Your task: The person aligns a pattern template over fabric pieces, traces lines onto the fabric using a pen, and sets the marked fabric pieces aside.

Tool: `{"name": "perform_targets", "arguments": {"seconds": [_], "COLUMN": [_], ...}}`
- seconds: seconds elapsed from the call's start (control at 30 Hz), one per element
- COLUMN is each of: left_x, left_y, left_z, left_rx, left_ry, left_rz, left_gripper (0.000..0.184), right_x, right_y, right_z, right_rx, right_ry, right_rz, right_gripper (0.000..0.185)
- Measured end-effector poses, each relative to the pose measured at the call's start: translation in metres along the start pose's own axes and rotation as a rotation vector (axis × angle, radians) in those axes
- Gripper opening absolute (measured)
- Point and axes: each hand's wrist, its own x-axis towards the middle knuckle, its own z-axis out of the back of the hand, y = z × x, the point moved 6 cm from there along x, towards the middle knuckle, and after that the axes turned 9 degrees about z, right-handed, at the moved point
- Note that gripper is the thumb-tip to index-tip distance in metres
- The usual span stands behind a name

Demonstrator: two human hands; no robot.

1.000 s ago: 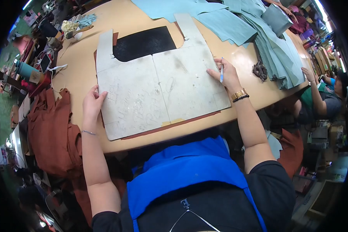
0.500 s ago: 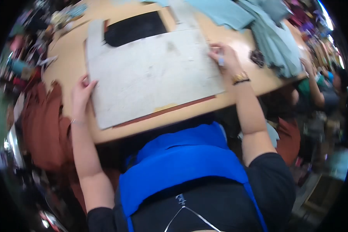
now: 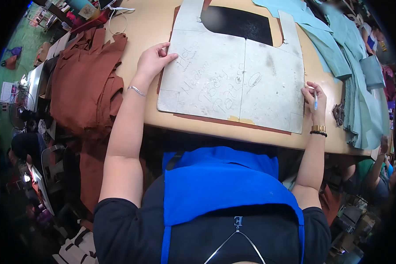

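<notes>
A large pale grey pattern board (image 3: 198, 94) with handwriting and a cut-out at its far side lies flat on the table. Brown material (image 3: 215, 122) peeks out from beneath its near edge. At the board's left edge is my left hand (image 3: 153, 61), its thumb on the top face and its fingers at the rim, pinching it. My right hand (image 3: 317, 94) is closed around a slim white pen (image 3: 315, 102), by the board's right edge. A black surface (image 3: 237, 24) shows within the cut-out.
Brown material (image 3: 81, 83) hangs over the table's left side. Light blue-green pieces (image 3: 356, 92) are heaped along the right, beside a small dark crumpled item (image 3: 338, 114). A white cable (image 3: 119, 20) lies at the back left. Another person's arm (image 3: 376, 169) shows at far right.
My view has swung, so the board and both hands appear farther right. My left hand sits farther up the board's left edge, and my right hand, with the pen, lower along the right edge.
</notes>
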Motion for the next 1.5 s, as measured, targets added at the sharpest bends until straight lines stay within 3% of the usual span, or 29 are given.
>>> {"name": "perform_targets", "arguments": {"seconds": [0.17, 0.23, 0.33, 0.43, 0.57, 0.67, 0.77, 1.07, 1.17, 1.37, 1.5], "left_x": [-0.001, -0.006, -0.018, -0.011, 0.004, 0.012, 0.009, -0.001, -0.008, -0.026, -0.026], "left_y": [-0.003, -0.020, -0.070, -0.126, -0.172, -0.184, -0.188, -0.182, -0.176, -0.147, -0.136], "left_z": [0.003, 0.005, 0.005, -0.034, -0.088, -0.097, -0.093, -0.090, -0.088, -0.075, -0.073], "left_rx": [0.017, 0.092, 0.226, 0.225, 0.277, 0.382, 0.427, 0.403, 0.314, 0.213, 0.246], "left_ry": [-0.007, -0.013, -0.204, -0.057, 0.084, 0.256, 0.270, 0.132, -0.003, -0.081, -0.081], "left_rz": [-0.099, -0.020, -0.158, -0.480, -0.685, -0.513, -0.514, -0.592, -0.652, -0.506, -0.442], "left_gripper": [0.057, 0.057, 0.053, 0.049, 0.051, 0.051, 0.052, 0.048, 0.044, 0.039, 0.051], "right_x": [-0.001, -0.002, 0.002, 0.024, 0.045, 0.055, 0.070, 0.078, 0.073, 0.070, 0.075], "right_y": [0.001, 0.014, 0.041, 0.056, 0.084, 0.098, 0.095, 0.099, 0.103, 0.108, 0.105], "right_z": [0.001, -0.002, -0.017, -0.046, -0.103, -0.132, -0.157, -0.191, -0.192, -0.193, -0.195], "right_rx": [-0.045, -0.107, 0.199, 0.259, 0.364, 0.391, 0.311, 0.165, 0.069, 0.040, 0.033], "right_ry": [0.020, -0.036, -0.159, -0.098, 0.017, 0.035, 0.066, 0.079, 0.097, 0.088, 0.090], "right_rz": [0.020, 0.034, 0.057, 0.121, 0.196, 0.230, 0.302, 0.471, 0.517, 0.477, 0.441], "right_gripper": [0.037, 0.035, 0.041, 0.056, 0.031, 0.025, 0.021, 0.011, 0.011, 0.010, 0.010]}}
